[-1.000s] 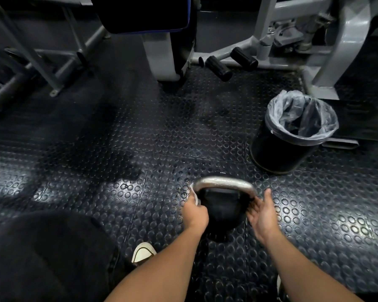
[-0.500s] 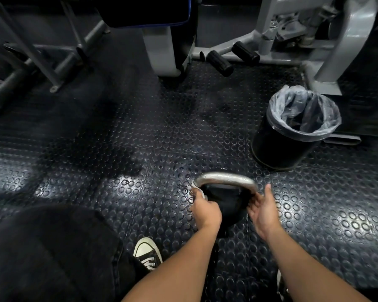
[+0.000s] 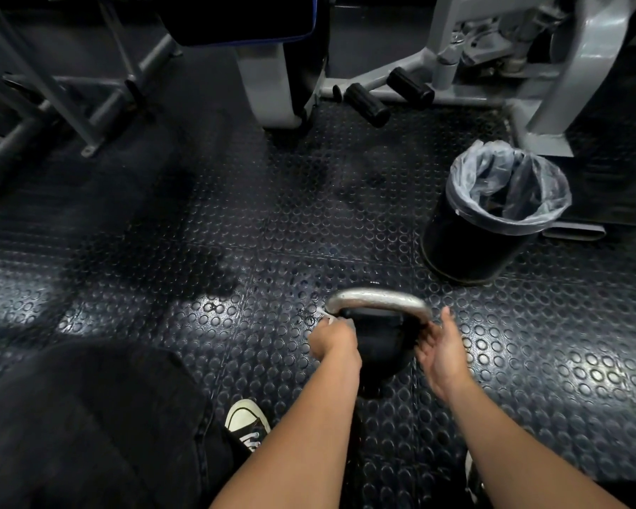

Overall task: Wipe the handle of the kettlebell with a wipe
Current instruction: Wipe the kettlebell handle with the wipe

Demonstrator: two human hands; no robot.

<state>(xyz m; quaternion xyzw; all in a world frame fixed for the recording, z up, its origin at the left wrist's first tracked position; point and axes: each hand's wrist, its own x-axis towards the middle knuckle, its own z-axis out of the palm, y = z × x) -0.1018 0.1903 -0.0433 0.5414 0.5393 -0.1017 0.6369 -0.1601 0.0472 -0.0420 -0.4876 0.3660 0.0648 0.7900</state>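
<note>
A black kettlebell (image 3: 380, 343) with a bare silver handle (image 3: 377, 299) stands on the studded rubber floor in front of me. My left hand (image 3: 333, 337) grips a white wipe (image 3: 327, 317) against the left foot of the handle; only a small corner of the wipe shows above my fingers. My right hand (image 3: 441, 347) rests against the right side of the kettlebell with fingers straight, its fingertips touching the right end of the handle.
A black bin with a clear liner (image 3: 492, 211) stands to the right behind the kettlebell. Grey gym machine frames (image 3: 551, 64) and black foot rollers (image 3: 368, 99) lie at the back. My knee (image 3: 89, 427) and shoe (image 3: 246, 420) are at lower left.
My left hand with the wipe has slid a little along the handle's left foot. The right hand has stayed against the right side.
</note>
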